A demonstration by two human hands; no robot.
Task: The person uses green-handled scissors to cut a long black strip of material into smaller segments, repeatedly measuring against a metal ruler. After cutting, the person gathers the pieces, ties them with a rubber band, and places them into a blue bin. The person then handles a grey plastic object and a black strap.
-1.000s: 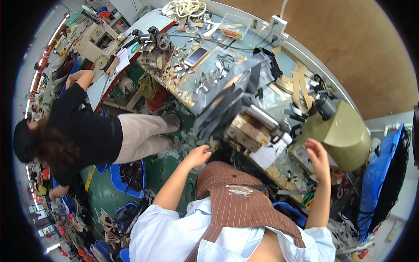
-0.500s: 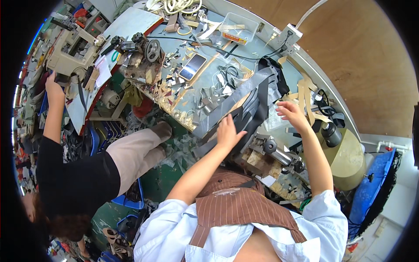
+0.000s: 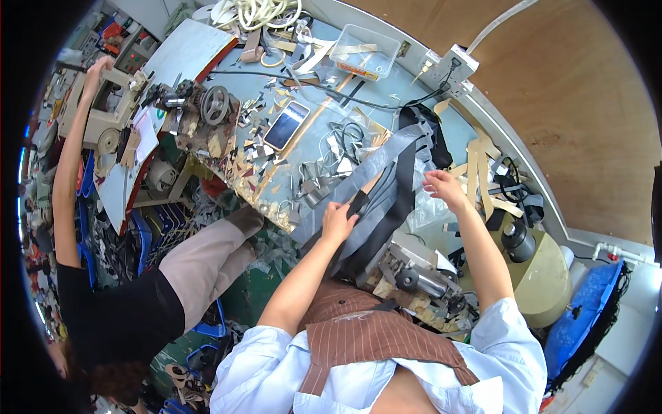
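A bundle of long grey and black strips [image 3: 398, 185] lies slantwise across the bench in front of me. My left hand [image 3: 337, 223] is closed on a black strip [image 3: 358, 203] at the near left side of this bundle. To the right of the bundle my right hand [image 3: 445, 189] hovers with loosely bent fingers apart and holds nothing visible. Below it is a clear plastic bag [image 3: 427, 215]. Close to my apron stands a small machine with a metal roller [image 3: 422, 279], just right of the strips' near ends.
A phone [image 3: 286, 125], scattered scraps and a clear plastic box [image 3: 365, 52] lie on the bench [image 3: 324, 93]. A second machine with a handwheel [image 3: 215, 105] stands left. At far left a co-worker in black [image 3: 114, 310] reaches toward a sewing machine [image 3: 110, 103]. A beige machine housing [image 3: 534, 276] is at right.
My left hand, spread over the strips before, has closed on a black strip. My right hand stays beside the bundle. The co-worker's arm has reached farther up, and the whole view has shifted slightly.
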